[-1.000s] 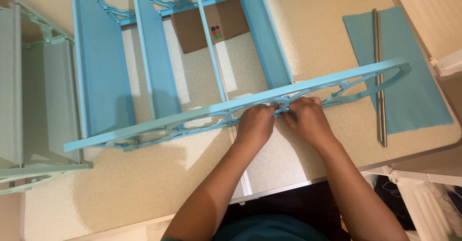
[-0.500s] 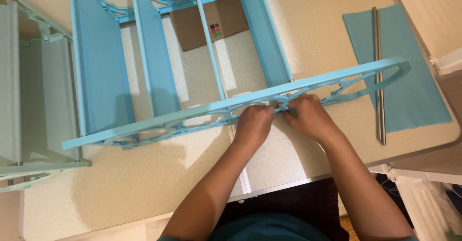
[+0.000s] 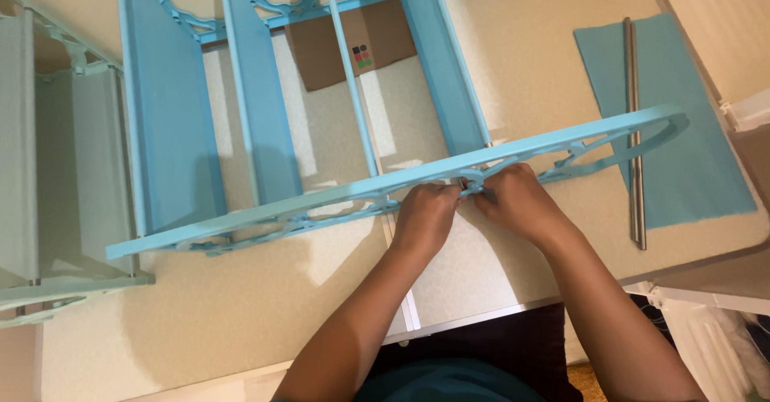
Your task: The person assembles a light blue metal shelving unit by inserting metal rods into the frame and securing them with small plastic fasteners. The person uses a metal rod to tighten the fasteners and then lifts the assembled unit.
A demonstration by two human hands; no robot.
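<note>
A light blue wooden shelf frame lies across the pale table, its three flat boards pointing away. Its long, slim side rail with scroll cut-outs runs slantwise along the near edge.

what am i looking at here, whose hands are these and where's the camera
The camera sits on a person's head and looks down, so the two bare arms coming up from the bottom are that person's own. The left hand and right hand meet, fingers pinched at the middle of a long blue side rail of a shelf frame lying on a beige table. Blue panels join the rail. To the right lie a blue sheet and metal rods; a cardboard piece lies beneath the frame.
</note>
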